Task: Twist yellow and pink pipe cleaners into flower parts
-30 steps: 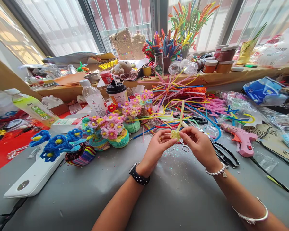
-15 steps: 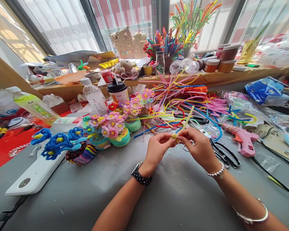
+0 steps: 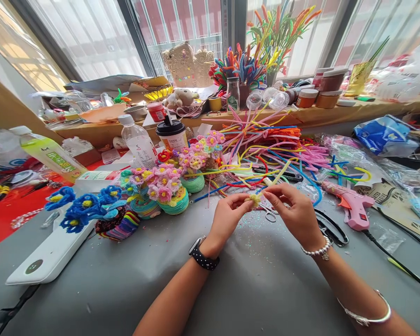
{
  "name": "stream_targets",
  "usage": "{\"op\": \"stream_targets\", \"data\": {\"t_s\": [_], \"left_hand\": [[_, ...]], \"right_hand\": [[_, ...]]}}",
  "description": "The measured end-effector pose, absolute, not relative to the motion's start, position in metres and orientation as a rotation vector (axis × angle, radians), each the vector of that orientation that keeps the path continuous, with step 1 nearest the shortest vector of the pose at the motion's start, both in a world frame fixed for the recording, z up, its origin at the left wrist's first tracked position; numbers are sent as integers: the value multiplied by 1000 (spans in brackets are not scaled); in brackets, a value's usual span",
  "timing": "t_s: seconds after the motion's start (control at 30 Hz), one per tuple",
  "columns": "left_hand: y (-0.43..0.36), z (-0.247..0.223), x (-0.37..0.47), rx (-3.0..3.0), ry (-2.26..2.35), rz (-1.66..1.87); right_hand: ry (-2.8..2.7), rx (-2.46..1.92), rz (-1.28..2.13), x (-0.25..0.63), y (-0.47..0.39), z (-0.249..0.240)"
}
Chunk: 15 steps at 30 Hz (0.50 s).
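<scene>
- Yellow fuzzy piece (image 3: 255, 199): small and bunched, raised in front of you above the gray table (image 3: 266, 294), between your two hands.
- Left hand (image 3: 229, 215): your thumb and fingertips are together, clamped on the yellow fuzzy piece from its left side. A dark watch band with white dots (image 3: 203, 254) circles your wrist.
- Right hand (image 3: 296, 213): your thumb and forefinger are together at the right of the piece, pinching the lower part of a pale yellow strip (image 3: 283, 171), which slants up and away from you. A beaded bracelet (image 3: 317, 249) and, farther up your arm, a silver bangle (image 3: 367, 319) are visible.
- Beneath and beyond your hands: small silver scissors (image 3: 270, 216) lie on the table amid glitter; black handles (image 3: 336, 228) show partly behind your right wrist.
- Right of your hands: a pink glue gun (image 3: 357, 205) lies on its side, its black cord running toward the right edge.
- Left of your hands: a pot of pink fuzzy flowers (image 3: 164, 184) stands near a striped pot (image 3: 121, 225) holding blue flowers (image 3: 86, 205); a white device (image 3: 42, 266) lies beside them.
- Far side of the table: a heap of colored pipe cleaners (image 3: 294, 137) spreads out before the ledge; a lidded cup (image 3: 172, 140) stands to its left, beside a clear bottle (image 3: 140, 147).
</scene>
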<state>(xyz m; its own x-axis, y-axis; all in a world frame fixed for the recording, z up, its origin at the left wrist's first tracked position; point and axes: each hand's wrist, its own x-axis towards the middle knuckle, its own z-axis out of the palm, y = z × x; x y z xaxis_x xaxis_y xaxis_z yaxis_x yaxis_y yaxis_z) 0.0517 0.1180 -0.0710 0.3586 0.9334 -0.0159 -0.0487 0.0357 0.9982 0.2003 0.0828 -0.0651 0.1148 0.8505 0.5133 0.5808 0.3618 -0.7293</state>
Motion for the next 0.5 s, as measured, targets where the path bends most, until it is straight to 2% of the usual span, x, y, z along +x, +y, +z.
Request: {"op": "stream_targets", "data": {"t_s": [0.13, 0.2, 0.33, 0.5], "left_hand": [[119, -72, 51, 1358, 894, 933], [118, -70, 51, 1341, 883, 975], [117, -66, 51, 1233, 864, 1099], [117, -62, 50, 1192, 845, 1078]], "right_hand": [[-1680, -1402, -88, 203, 84, -63], [-1750, -1408, -121, 203, 84, -63], [-1760, -1403, 239, 199, 82, -63], [-1598, -1401, 731, 194, 79, -59]]}}
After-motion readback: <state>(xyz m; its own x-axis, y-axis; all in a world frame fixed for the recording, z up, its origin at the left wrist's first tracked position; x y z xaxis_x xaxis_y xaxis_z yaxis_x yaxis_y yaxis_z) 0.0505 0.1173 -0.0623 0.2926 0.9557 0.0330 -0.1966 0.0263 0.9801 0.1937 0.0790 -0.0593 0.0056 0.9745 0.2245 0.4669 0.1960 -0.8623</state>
